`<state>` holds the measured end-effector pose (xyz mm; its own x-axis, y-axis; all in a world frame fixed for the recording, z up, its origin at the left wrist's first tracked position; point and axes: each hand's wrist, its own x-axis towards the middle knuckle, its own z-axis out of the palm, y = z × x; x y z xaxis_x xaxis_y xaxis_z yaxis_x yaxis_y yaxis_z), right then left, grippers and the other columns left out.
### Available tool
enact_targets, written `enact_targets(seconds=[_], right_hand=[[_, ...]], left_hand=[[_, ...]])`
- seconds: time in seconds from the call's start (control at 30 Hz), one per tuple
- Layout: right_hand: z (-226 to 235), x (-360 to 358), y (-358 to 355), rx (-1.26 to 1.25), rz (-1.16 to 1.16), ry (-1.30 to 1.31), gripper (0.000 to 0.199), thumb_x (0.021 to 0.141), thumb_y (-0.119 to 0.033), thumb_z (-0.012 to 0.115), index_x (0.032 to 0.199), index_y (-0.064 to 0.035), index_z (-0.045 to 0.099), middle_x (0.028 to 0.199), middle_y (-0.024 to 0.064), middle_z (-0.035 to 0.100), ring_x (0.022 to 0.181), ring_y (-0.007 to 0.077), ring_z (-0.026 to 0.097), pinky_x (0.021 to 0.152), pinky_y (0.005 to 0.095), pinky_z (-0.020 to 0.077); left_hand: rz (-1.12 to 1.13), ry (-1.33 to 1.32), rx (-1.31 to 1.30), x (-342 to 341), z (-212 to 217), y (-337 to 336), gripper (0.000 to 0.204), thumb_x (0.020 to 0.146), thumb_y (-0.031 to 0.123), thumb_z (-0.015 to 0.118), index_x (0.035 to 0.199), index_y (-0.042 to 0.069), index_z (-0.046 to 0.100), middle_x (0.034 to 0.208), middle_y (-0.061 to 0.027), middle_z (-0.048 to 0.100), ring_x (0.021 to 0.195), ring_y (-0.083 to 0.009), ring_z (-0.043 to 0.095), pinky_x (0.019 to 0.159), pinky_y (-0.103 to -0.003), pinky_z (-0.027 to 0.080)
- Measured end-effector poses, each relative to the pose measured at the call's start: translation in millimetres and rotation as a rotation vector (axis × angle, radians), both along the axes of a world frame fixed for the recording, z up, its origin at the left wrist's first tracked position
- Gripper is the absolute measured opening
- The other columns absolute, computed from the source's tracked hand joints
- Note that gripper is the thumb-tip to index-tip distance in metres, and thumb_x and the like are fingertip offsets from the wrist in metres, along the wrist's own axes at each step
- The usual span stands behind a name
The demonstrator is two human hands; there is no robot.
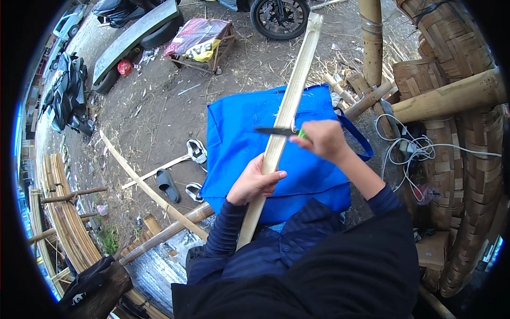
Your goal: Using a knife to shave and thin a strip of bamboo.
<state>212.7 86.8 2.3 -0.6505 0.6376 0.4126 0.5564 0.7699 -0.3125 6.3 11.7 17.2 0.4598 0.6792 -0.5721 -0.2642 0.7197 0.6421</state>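
We see the left hand closed around a long pale bamboo slat, with the thumb lying across its flat face. The slat runs from the person's lap up and away, a little tilted to the right, and its far end reaches near a motorcycle wheel at the top. The right hand is closed on the green handle of a knife. The dark blade points to the left and lies across the slat, touching it just above the left hand. Both forearms are in dark blue striped sleeves.

Under the slat a blue cloth bag is spread over the person's knees. To the left of the bag, on the dirt ground, we see sandals and a thin bamboo strip lying obliquely. On the right side stand woven bamboo baskets, thick bamboo poles and a white cable in loops. At the far left there is a bundle of bent bamboo strips. A wooden crate with red and yellow bags on it stands near the top.
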Motion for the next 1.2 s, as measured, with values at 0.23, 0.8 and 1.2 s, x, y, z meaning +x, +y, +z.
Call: enact_targets(seconds=[0.23, 0.8, 1.2], right_hand=[[0, 7, 8, 0.034, -0.090, -0.014, 0.043, 0.082, -0.044, 0.061, 0.058, -0.0120, 0.046, 0.050, 0.0041, 0.049, 0.045, 0.0222, 0.053, 0.042, 0.0331, 0.0398], [-3, 29, 39, -0.136, -0.381, 0.094, 0.046, 0.085, -0.045, 0.057, 0.058, -0.0087, 0.048, 0.049, 0.0088, 0.047, 0.043, 0.0264, 0.051, 0.040, 0.0369, 0.0382], [23, -7, 3, -0.371, -0.356, 0.195, 0.043, 0.087, -0.040, 0.057, 0.062, -0.0059, 0.048, 0.051, 0.0107, 0.048, 0.045, 0.0280, 0.051, 0.042, 0.0367, 0.0359]], left_hand=[[-0.016, -0.004, -0.007, -2, 0, -3, 0.037, 0.081, 0.008, 0.068, 0.105, 0.009, 0.040, 0.060, 0.0031, 0.041, 0.041, -0.0050, 0.037, 0.037, -0.021, 0.029], [-0.011, -0.038, 0.026, -3, -2, -5, 0.038, 0.081, 0.005, 0.066, 0.108, 0.008, 0.039, 0.059, 0.0026, 0.041, 0.041, -0.0045, 0.038, 0.036, -0.020, 0.029], [0.074, 0.012, 0.006, -7, -12, 0, 0.019, 0.091, 0.021, 0.056, 0.100, 0.011, 0.041, 0.061, 0.0060, 0.038, 0.047, -0.0024, 0.037, 0.041, -0.017, 0.030]])
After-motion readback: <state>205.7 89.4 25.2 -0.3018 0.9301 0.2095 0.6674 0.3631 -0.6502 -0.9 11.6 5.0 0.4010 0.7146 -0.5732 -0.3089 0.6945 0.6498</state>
